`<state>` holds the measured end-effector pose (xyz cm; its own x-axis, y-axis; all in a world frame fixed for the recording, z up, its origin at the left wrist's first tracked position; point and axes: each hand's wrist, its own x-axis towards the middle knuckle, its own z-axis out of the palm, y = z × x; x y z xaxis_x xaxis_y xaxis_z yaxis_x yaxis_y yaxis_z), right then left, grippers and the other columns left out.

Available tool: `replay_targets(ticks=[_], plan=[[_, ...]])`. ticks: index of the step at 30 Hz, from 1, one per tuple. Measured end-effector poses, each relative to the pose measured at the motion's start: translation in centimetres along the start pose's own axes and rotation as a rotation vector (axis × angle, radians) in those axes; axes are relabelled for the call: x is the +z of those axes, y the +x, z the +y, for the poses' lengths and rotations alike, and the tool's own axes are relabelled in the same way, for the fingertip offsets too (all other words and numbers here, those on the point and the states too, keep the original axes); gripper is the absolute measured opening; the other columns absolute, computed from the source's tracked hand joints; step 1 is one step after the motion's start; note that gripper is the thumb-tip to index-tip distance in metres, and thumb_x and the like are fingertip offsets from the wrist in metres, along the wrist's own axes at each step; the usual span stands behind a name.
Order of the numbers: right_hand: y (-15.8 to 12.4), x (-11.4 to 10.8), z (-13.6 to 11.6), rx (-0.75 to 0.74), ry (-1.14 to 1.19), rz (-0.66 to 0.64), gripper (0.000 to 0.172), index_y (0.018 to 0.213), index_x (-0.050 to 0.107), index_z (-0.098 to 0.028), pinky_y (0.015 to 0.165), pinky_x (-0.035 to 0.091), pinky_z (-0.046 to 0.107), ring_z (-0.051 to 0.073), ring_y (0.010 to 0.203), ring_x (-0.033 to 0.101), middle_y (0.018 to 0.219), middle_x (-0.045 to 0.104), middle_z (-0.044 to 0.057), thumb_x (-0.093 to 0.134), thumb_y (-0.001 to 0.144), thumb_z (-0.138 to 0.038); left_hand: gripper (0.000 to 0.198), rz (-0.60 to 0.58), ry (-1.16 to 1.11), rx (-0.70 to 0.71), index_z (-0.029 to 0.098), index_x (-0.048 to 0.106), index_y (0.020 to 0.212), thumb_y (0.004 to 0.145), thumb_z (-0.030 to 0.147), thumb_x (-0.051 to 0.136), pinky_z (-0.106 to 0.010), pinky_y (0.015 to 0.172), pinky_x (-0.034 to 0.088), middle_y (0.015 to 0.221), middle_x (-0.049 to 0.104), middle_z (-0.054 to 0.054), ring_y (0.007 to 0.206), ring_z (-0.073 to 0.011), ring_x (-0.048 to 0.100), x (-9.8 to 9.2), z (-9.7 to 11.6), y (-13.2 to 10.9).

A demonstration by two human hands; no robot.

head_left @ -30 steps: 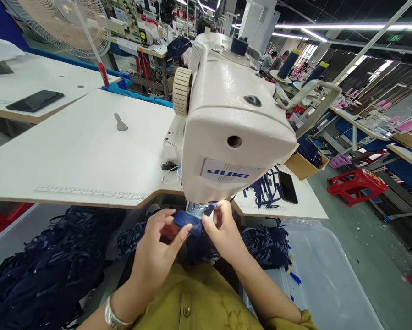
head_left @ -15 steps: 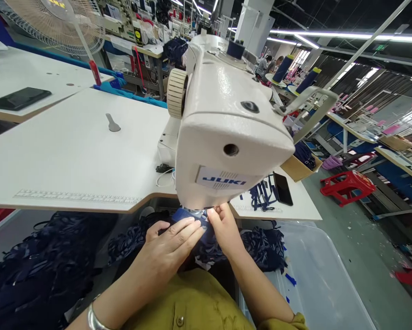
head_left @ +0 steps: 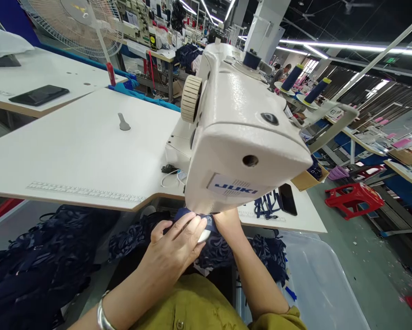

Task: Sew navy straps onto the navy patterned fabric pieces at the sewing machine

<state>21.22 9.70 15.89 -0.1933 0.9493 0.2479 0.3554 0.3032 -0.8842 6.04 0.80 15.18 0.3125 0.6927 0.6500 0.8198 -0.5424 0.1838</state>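
Note:
A strip of navy fabric (head_left: pixel 211 223) lies under the head of a white sewing machine (head_left: pixel 250 137). Over the fabric rests my left hand (head_left: pixel 178 240), its fingers close together and pressing it from above. Below those fingertips a white rounded edge (head_left: pixel 204 236) shows; what it belongs to I cannot make out. My right hand (head_left: pixel 228 224) is at the right end of the fabric, its fingers hidden beneath the machine head. The needle and presser foot are hidden too.
Dark navy cloth pieces (head_left: pixel 44 266) are heaped at lower left. On the white table (head_left: pixel 89 151) lies a small grey metal piece (head_left: pixel 123 123). To the right are navy strips (head_left: pixel 266 205), a phone (head_left: pixel 287 199), a clear plastic bin (head_left: pixel 324 270) and a red stool (head_left: pixel 353 200).
My right hand's fingertips, earlier seen at the fabric, have gone under the machine head. The white rounded edge has come into sight. The whole view has shifted slightly.

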Motion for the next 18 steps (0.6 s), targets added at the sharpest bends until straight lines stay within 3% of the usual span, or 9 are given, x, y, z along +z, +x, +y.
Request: replay_targets(ticks=[3,9,18], plan=[[0.10,0.08,-0.06,-0.047,-0.007,0.009,0.018,0.077,0.068,-0.021,0.075,0.049,0.034,0.020,0.071,0.060,0.066,0.065,0.001,0.052,0.077,-0.014,0.028,-0.008,0.012,-0.005,0.029,0.061,0.119,0.095,0.028,0.048,-0.037,0.095,0.027,0.119,0.067,-0.002,0.110,-0.0199,0.060,0.00,0.04,-0.01],[0.31,0.11,-0.18,-0.082,0.018,0.019,0.034,0.109,0.066,-0.021,0.084,0.050,0.034,0.022,0.087,0.064,0.086,0.072,0.003,0.053,0.078,-0.014,0.026,0.011,-0.003,-0.018,0.026,0.062,0.117,0.095,0.028,0.048,-0.038,0.093,0.028,0.117,0.069,-0.003,0.108,-0.0208,0.061,-0.12,0.17,0.18],[0.20,0.18,-0.02,-0.089,0.040,0.034,0.034,0.109,0.067,-0.020,0.088,0.050,0.034,0.022,0.095,0.065,0.091,0.073,0.005,0.053,0.079,-0.013,0.026,0.036,-0.022,-0.030,0.024,0.062,0.117,0.095,0.028,0.049,-0.037,0.091,0.029,0.114,0.070,-0.003,0.107,-0.0203,0.062,0.16,0.11,0.18]])
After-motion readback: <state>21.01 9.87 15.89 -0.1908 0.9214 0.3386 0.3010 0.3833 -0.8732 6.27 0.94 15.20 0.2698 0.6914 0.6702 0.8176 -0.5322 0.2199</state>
